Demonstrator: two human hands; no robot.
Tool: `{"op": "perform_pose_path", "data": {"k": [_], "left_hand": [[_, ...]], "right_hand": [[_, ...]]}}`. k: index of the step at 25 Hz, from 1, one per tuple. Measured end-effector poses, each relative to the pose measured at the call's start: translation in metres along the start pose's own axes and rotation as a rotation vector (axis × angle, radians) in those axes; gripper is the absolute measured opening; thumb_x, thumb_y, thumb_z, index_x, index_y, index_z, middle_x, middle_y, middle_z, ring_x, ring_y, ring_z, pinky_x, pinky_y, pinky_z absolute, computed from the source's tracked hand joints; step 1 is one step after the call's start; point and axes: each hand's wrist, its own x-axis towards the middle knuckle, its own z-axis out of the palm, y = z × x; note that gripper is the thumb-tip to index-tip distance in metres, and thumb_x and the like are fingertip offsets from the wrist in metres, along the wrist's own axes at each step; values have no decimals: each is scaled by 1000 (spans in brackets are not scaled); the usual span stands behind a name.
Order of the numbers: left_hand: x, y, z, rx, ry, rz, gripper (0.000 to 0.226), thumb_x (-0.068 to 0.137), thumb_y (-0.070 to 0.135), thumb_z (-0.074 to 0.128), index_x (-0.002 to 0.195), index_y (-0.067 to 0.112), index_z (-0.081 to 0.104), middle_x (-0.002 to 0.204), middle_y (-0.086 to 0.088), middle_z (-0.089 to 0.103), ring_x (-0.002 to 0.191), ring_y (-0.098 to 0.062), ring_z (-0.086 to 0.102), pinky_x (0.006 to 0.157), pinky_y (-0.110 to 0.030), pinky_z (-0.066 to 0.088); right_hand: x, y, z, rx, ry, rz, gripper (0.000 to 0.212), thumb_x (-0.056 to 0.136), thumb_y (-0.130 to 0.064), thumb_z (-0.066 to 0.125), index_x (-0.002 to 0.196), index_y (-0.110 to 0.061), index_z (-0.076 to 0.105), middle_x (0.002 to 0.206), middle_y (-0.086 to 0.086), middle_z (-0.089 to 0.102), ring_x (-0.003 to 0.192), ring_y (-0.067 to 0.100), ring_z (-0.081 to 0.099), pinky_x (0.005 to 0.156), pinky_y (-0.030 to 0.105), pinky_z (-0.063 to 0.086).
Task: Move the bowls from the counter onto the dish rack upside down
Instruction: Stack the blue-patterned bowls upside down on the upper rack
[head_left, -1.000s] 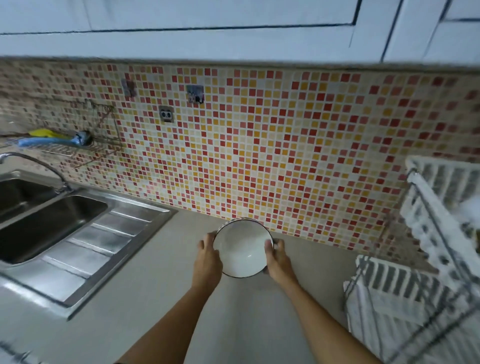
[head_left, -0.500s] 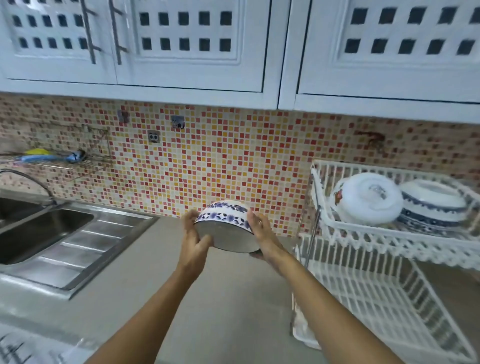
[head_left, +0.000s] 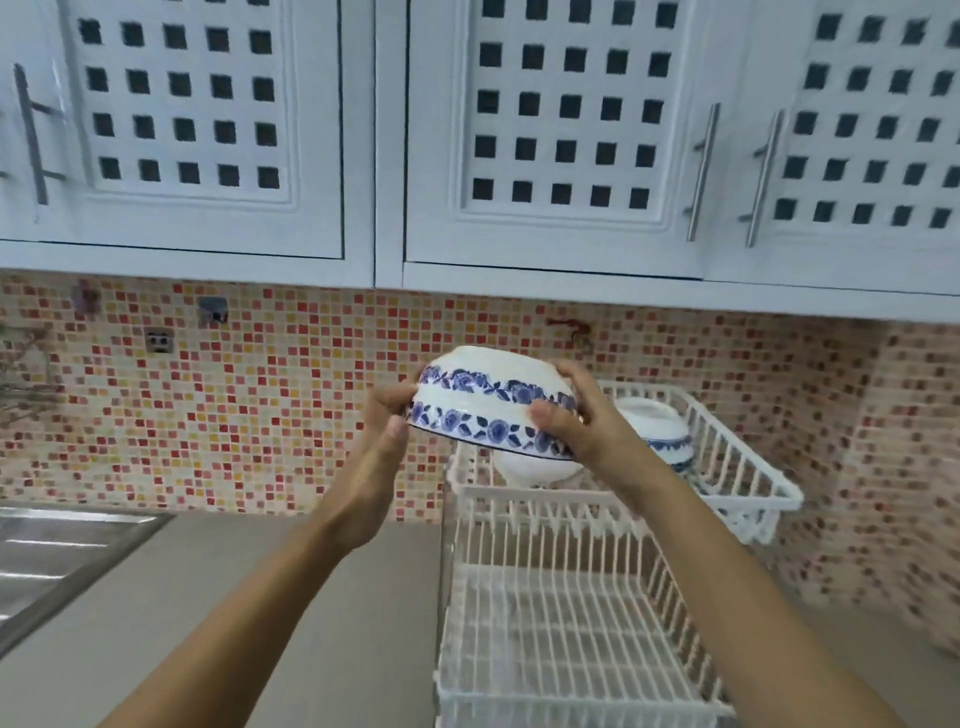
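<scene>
Your left hand (head_left: 387, 421) and right hand (head_left: 569, 421) clasp the upturned bowl (head_left: 488, 402) mid-frame, above the dish rack (head_left: 571, 525).

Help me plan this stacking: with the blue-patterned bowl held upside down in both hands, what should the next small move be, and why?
Probably carry the bowl right and lower it, rim down, onto the dish rack's upper tier. The left hand and right hand already hold it inverted just above that tier, where two bowls already sit, so it should land in free space beside them.
</scene>
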Motion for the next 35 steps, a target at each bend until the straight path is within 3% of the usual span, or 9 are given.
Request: {"op": "perform_pose_path", "data": {"k": [3, 5, 7, 11, 18, 23, 28, 32, 35], "left_hand": [[33, -2, 57, -5, -58, -18, 77, 63, 91, 30, 100, 26, 46, 125, -31, 48, 127, -29, 49, 112, -40, 36], [48, -4, 96, 25, -68, -27, 94, 65, 91, 28, 115, 14, 49, 121, -18, 54, 121, -14, 54, 108, -32, 41], [57, -9, 129, 49, -101, -17, 96, 71, 87, 21, 141, 23, 38, 138, 9, 49, 129, 4, 45, 105, -12, 37], [86, -19, 188, 31, -67, -133, 94, 72, 88, 23, 150, 35, 25, 158, 12, 26, 147, -7, 23, 122, -42, 21], [108, -44, 249, 158, -43, -176, 88, 78, 83, 19, 151, 33, 19, 160, 8, 22, 148, -12, 18, 121, -48, 19], [108, -48, 262, 216, -89, -232, 63, 95, 60, 23, 148, 25, 27, 143, 20, 31, 134, 0, 26, 120, -36, 20], [112, -54, 263, 212, -94, -288, 65, 91, 67, 22, 144, 31, 32, 149, 10, 36, 143, -16, 30, 115, -35, 26], [109, -53, 265, 275, -99, -396, 73, 93, 62, 22, 153, 23, 11, 162, 7, 5, 150, -13, 3, 123, -40, 6], [110, -53, 264, 307, -104, -401, 74, 93, 61, 25, 154, 21, 11, 163, 5, 4, 150, -14, 3, 122, -38, 7]], "right_hand": [[-14, 22, -62, -128, 96, -84, 65, 52, -51, 77, 108, -48, 45, 116, -8, 56, 96, 12, 66, 69, 25, 59], [-20, 39, -100, -312, 155, -138, 74, 46, -52, 82, 109, -51, 42, 124, -5, 52, 107, 20, 60, 82, 35, 59], [-23, 54, -128, -514, 177, -214, 79, 44, -58, 81, 110, -54, 38, 136, -7, 41, 119, 13, 46, 97, 31, 47], [-20, 83, -177, -624, 188, -254, 92, 46, -53, 84, 121, -50, 31, 154, -2, 18, 137, 10, 23, 110, 33, 28], [-9, 127, -223, -718, 117, -7, 143, 40, -64, 85, 150, -29, 2, 159, -8, 12, 145, 13, 15, 119, 39, 18], [-4, 146, -228, -717, 50, -25, 133, 35, -69, 84, 145, -39, 14, 150, -14, 29, 137, 11, 33, 109, 46, 39], [6, 153, -224, -842, -1, -16, 132, 39, -58, 85, 144, -30, 12, 149, -6, 28, 133, 19, 39, 99, 47, 47], [7, 156, -222, -909, -77, -31, 125, 51, -50, 86, 147, -24, 10, 152, -3, 23, 134, 21, 38, 97, 39, 45], [10, 160, -222, -912, -132, -22, 130, 55, -49, 85, 150, -20, 1, 157, 0, 12, 140, 25, 31, 107, 41, 40]]}}
